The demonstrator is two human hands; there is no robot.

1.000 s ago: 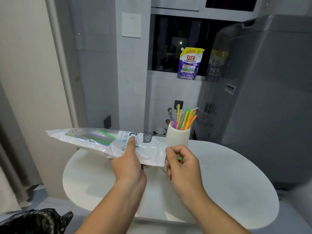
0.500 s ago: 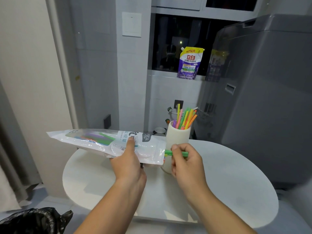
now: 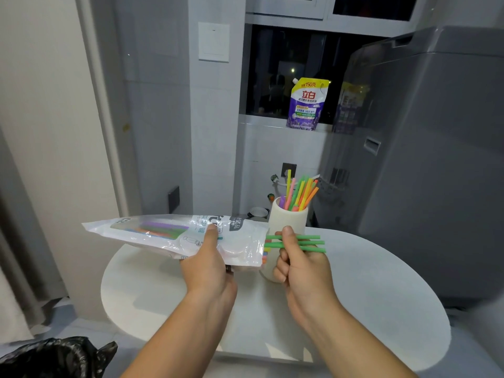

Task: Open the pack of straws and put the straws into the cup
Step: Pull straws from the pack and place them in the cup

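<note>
My left hand (image 3: 210,266) holds a clear plastic pack of straws (image 3: 152,233) level above the round white table (image 3: 381,309), thumb on top, its open end pointing right. Several coloured straws still lie inside the pack. My right hand (image 3: 300,263) pinches three green straws (image 3: 308,243) that stick out sideways from the pack's mouth. Right behind my right hand stands the white cup (image 3: 289,219), upright, holding several coloured straws (image 3: 298,193) that lean to the right.
A grey washing machine (image 3: 425,159) stands close behind the table on the right. A purple detergent pouch (image 3: 306,105) sits on the window sill. A black rubbish bag (image 3: 54,358) lies on the floor at the lower left. A wall corner rises at left.
My right hand has drawn green straws out of the pack's open end, moving right; first only a tip showed, now three straws stick out well past my fingers. The pack stayed put.
</note>
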